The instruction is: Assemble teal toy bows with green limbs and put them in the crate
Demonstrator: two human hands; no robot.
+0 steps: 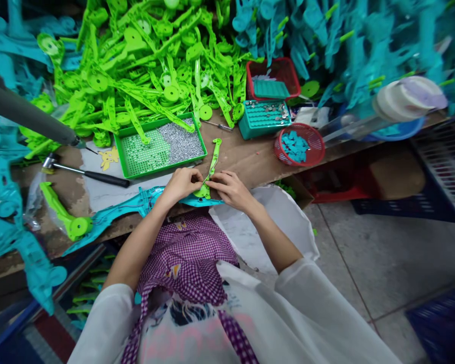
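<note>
A slim bright-green plastic arm (214,157) points away from me at the table's front edge, its wide end between my hands. My left hand (182,185) has its fingers closed on that wide end from the left. From the other side, my right hand (233,190) pinches the same piece with thumb and fingertips. A dark, thin line, perhaps a wire, runs along the arm, but I cannot make out what it is. Under my hands lies a long blue plastic part (131,205) along the edge. The spot where the fingertips meet is partly hidden.
Behind my hands is a green tray (136,169) of small metal pieces. A hammer (94,176) and a screwdriver (218,125) lie nearby. Rightward are a teal box (256,130), a red basket (301,161) and a clear bottle (364,119). Green parts (136,65) pile up at the back.
</note>
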